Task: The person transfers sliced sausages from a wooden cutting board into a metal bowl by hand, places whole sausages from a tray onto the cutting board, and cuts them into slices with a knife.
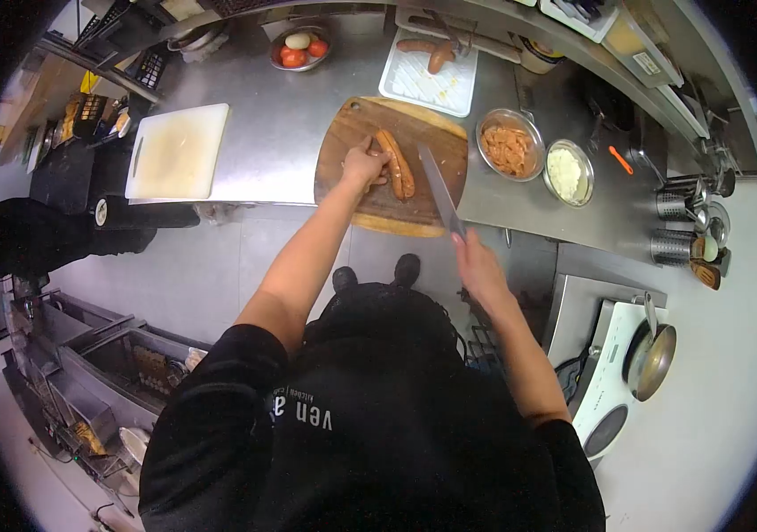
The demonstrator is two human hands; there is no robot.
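Note:
A long sausage (400, 174), which looks split lengthwise, lies on the wooden cutting board (343, 133). My left hand (365, 167) is at its left side, with bent fingers holding it against the board; the fingertips are partly hidden. In my right hand (482, 268) is the handle of a kitchen knife (439, 188). Its long blade points away from me over the right part of the board, apart from the sausage. Behind the board, a white tray (409, 84) carries more sausages (440, 58) and a pair of tongs.
Right of the board stand a metal bowl of sliced orange-pink food (509, 149) and one of chopped white food (566, 172). A white cutting board (179, 151) and a bowl with tomatoes (293, 57) are leftward. A pan (651, 362) sits lower right. Another person (23, 235) stands at left.

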